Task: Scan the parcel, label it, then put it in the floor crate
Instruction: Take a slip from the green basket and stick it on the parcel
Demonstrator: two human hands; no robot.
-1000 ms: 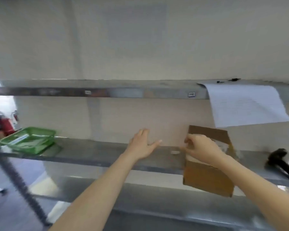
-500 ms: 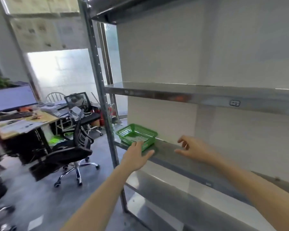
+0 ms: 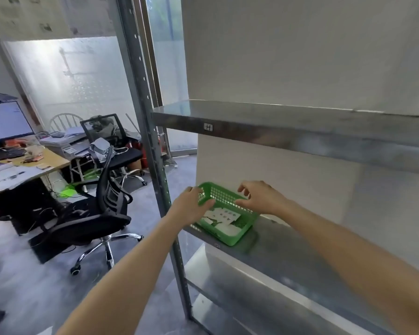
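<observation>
A green plastic basket (image 3: 237, 235) sits at the left end of the metal shelf (image 3: 276, 257). Several white label sheets (image 3: 224, 217) lie inside it. My left hand (image 3: 191, 205) is at the basket's near left rim, fingers curled over the edge. My right hand (image 3: 259, 198) hovers over the basket's far right side, fingers apart and holding nothing. The parcel and the scanner are out of view.
A steel upright (image 3: 153, 146) of the rack stands just left of the basket. An upper shelf (image 3: 288, 126) hangs above my hands. A black office chair (image 3: 94, 213) and a desk (image 3: 22, 170) with a monitor stand on the floor to the left.
My view has swung left along the shelf; the cardboard parcel my right hand held a second ago is no longer in sight. Both hands have reached the green basket.
</observation>
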